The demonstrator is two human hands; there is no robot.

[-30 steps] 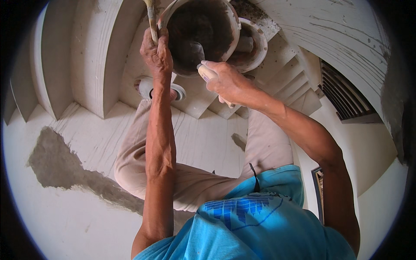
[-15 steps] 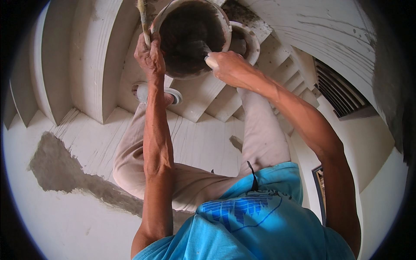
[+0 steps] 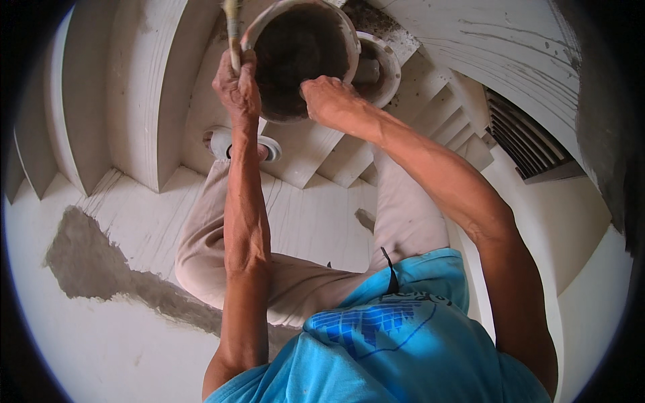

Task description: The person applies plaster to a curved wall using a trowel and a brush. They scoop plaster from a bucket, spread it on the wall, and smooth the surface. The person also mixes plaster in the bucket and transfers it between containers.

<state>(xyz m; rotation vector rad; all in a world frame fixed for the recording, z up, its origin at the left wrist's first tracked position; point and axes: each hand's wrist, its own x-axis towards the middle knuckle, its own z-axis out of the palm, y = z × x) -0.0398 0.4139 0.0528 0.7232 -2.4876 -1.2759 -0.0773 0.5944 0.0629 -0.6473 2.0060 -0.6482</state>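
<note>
A bucket point(image 3: 350, 37) with a pale rim and dark grey wet mix point(image 3: 295, 50) inside stands at the top middle of the view. At its left rim my left hand point(image 3: 236, 87) is closed around the handle of a paintbrush point(image 3: 232, 30), whose pale bristles point up and away. My right hand point(image 3: 331, 99) is closed over the near right part of the bucket's mouth, gripping a trowel. That trowel is now hidden by the hand and the dark mix; a moment earlier its light handle and grey blade showed.
A second, smaller white bucket point(image 3: 393, 64) sits right behind the first. Stair steps point(image 3: 134, 87) rise at left and descend at right point(image 3: 430, 101). My slippered foot point(image 3: 269, 149) rests below the bucket. A dark slatted grille point(image 3: 531, 138) lies at right, a grey plaster patch point(image 3: 87, 252) at left.
My right hand has moved slightly left with the trowel, turning over, and the blade has gone out of sight. My left hand and the brush have shifted a little to the right.
</note>
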